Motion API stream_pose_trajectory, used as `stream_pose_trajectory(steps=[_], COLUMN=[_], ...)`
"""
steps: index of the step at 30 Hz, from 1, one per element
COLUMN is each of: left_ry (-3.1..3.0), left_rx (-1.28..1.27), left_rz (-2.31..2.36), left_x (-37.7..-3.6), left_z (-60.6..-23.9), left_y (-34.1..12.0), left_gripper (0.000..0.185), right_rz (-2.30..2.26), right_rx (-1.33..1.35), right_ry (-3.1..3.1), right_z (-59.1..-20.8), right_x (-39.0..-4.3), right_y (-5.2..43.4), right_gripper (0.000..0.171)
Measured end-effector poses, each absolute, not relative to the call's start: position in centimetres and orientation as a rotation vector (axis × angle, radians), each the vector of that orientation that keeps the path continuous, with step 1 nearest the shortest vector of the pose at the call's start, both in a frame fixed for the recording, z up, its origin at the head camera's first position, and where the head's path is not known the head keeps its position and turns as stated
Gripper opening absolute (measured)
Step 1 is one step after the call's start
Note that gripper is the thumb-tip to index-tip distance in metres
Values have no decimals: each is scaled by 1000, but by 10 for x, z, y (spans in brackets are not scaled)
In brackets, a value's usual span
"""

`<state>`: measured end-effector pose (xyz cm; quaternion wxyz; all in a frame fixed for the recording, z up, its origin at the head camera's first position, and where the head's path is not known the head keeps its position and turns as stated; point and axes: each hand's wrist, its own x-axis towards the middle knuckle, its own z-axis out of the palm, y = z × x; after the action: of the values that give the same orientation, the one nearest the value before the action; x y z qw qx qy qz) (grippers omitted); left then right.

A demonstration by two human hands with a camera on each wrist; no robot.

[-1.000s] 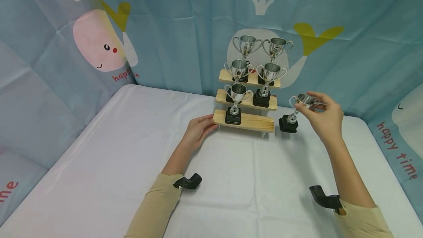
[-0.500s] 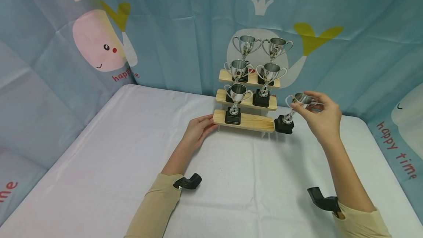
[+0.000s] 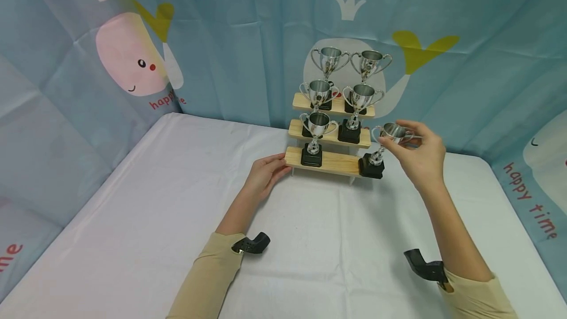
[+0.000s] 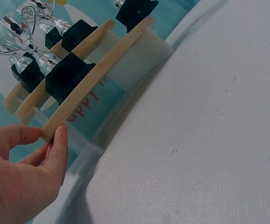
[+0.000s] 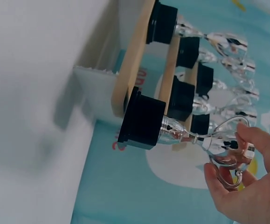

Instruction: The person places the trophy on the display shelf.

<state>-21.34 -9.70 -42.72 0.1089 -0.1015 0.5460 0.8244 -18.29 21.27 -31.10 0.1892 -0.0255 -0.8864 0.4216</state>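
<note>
A three-step wooden stand (image 3: 337,161) carries several silver trophies with black square bases. My left hand (image 3: 264,174) pinches the left end of its lowest board, thumb above and fingers below, as the left wrist view shows. In my right hand (image 3: 418,154) is another silver trophy (image 3: 392,133), gripped by its cup and a handle. Its black base (image 5: 144,117) is at the right end of the lowest board, partly past that end; whether it touches the wood I cannot tell. One trophy (image 3: 314,137) stands on the left part of this board.
Two trophies stand on the middle board (image 3: 330,137) and two on the top board (image 3: 338,107). White cloth (image 3: 177,201) covers the table. A blue printed curtain (image 3: 243,63) hangs close behind the stand.
My right hand has moved left with the trophy, bringing its base from beside the stand to the lowest board's right end. My left hand has stayed in place.
</note>
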Motion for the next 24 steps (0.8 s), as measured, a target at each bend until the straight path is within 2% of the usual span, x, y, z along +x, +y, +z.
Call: stream_pose_trajectory(steps=[24], left_ry=[1605], left_rx=[-313], left_rz=[2431], left_x=[-214], left_z=[-427], left_y=[-96], left_gripper=[43], right_rz=[1299], right_rx=[-7], right_ry=[-2443], right_z=[-311], right_x=[-190], right_y=[174], right_gripper=[51])
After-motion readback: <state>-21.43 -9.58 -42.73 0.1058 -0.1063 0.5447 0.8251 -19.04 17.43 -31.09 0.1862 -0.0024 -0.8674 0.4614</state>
